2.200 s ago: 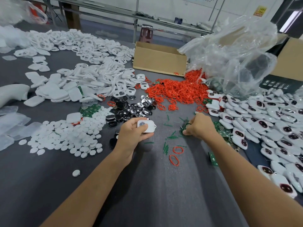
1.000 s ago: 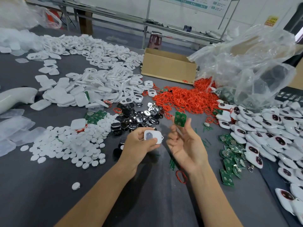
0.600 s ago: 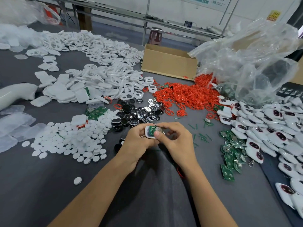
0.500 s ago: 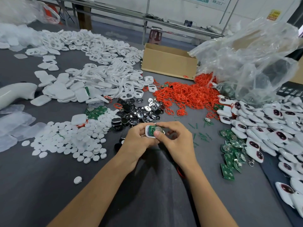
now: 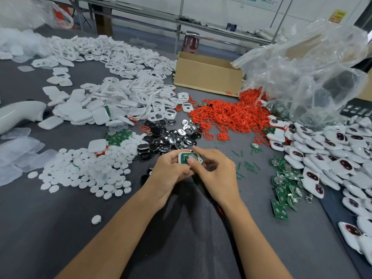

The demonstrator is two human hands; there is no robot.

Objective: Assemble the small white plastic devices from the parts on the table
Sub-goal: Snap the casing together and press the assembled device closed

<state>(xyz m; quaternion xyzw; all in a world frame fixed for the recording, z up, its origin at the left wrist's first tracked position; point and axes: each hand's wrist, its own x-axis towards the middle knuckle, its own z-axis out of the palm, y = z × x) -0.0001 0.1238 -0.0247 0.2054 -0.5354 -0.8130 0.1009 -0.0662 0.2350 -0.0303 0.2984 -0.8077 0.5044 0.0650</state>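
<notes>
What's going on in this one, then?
A person is putting together one small device at a grey table. The left hand holds a white shell, and the right hand pinches a green circuit board lying in it, thumb on top. Whether the board is fully seated cannot be told. Around the hands lie piles of white discs, red rings, loose green boards and white devices with dark windows.
</notes>
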